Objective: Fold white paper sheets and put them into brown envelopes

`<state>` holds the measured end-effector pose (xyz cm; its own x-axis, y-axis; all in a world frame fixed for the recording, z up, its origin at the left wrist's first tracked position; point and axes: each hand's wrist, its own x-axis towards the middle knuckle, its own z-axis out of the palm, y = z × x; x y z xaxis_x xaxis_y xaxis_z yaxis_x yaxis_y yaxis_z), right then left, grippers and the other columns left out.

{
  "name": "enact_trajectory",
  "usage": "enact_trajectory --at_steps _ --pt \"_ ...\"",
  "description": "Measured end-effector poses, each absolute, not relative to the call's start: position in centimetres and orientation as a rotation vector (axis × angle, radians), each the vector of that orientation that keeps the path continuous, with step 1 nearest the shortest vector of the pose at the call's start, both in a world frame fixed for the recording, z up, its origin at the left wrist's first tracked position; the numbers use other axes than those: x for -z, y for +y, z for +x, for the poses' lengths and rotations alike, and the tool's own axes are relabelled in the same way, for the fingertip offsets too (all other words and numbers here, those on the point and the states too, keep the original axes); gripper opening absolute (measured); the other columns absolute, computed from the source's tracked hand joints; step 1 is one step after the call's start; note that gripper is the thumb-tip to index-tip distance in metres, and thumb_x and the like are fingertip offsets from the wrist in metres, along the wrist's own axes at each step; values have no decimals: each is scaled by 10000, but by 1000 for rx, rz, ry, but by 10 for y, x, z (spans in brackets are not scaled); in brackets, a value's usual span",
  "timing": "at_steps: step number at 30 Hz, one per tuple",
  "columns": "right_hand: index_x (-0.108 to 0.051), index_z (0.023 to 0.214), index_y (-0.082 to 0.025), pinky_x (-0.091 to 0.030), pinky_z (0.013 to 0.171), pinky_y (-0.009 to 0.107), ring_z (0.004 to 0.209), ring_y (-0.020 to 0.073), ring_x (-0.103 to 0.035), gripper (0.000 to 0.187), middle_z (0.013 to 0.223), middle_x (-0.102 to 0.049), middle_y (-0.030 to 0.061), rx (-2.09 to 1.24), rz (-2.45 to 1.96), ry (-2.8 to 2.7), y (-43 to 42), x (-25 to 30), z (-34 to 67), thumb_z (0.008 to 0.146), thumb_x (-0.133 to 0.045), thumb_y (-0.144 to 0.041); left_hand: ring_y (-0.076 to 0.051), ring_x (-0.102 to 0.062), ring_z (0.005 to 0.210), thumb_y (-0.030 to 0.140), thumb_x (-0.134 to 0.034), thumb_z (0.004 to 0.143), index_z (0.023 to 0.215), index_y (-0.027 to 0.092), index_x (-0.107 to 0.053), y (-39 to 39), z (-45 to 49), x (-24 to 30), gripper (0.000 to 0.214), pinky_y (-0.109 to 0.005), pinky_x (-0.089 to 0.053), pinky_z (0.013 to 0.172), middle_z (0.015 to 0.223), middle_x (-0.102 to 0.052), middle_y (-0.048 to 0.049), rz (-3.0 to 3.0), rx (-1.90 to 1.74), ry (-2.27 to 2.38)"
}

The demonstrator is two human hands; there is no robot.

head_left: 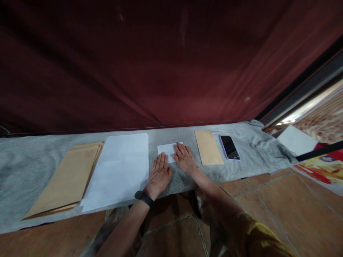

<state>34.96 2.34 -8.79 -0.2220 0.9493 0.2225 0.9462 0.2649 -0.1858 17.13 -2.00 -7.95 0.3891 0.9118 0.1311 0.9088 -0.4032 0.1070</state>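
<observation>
A small white sheet of paper [170, 148], which looks folded, lies on the grey cloth in front of me. My left hand [159, 172], with a dark band on its wrist, rests flat with its fingertips on the sheet's near left part. On the sheet's right part lies my right hand [184, 157], its fingers stretched out and slightly spread. Neither hand grips anything. Left of my hands is a stack of large white paper [118, 167]. To the right lies a single brown envelope [209, 147].
Several large brown envelopes [66, 178] are piled at the left. A phone [229, 147] lies beyond the single envelope. The grey cloth [257, 150] covers a narrow surface before a dark red curtain [171, 71]. A printed package [324, 167] is at the far right, above the tiled floor [294, 203].
</observation>
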Motion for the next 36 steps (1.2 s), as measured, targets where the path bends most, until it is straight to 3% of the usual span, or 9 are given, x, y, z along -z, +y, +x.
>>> enact_trajectory --at_steps 12,17,23,30,36 --pt "-404 1549 -121 -297 1198 466 1457 289 -411 591 1596 -409 130 113 -1810 -2204 22 90 374 1065 -361 -458 -306 -346 1502 292 -352 990 1499 -8 -407 -18 170 71 594 -490 -291 1235 1584 -408 -218 2570 -347 1821" --pt "-412 1543 -113 -302 1189 473 1450 298 -417 581 1591 -416 136 145 -1811 -2196 21 90 372 1064 -370 -439 -256 -266 1539 269 -328 1006 1550 48 -343 -9 186 61 587 -474 -237 1262 1626 -360 -158 2619 -509 1744" --pt "-390 1554 -108 -295 1191 492 1463 303 -393 586 1595 -405 147 92 -1815 -2200 22 89 372 1060 -377 -423 -245 -250 1545 255 -321 1013 1545 131 -397 -1 206 67 552 -472 -206 1273 1641 -349 -83 2625 -475 1636" --pt "-382 1559 -113 -286 1194 496 1463 307 -388 602 1602 -397 137 23 -1810 -2214 21 82 374 1053 -377 -439 -275 -240 1548 348 -347 1026 1573 243 -362 -2 201 77 557 -524 -203 1256 1658 -317 -60 2570 -405 1711" --pt "-404 1551 -132 -297 1182 481 1451 314 -400 586 1598 -413 121 30 -1816 -2218 23 82 380 1051 -383 -436 -297 -230 1549 441 -380 1018 1585 191 -326 -7 192 74 622 -524 -183 1256 1668 -284 -113 2551 -320 1758"
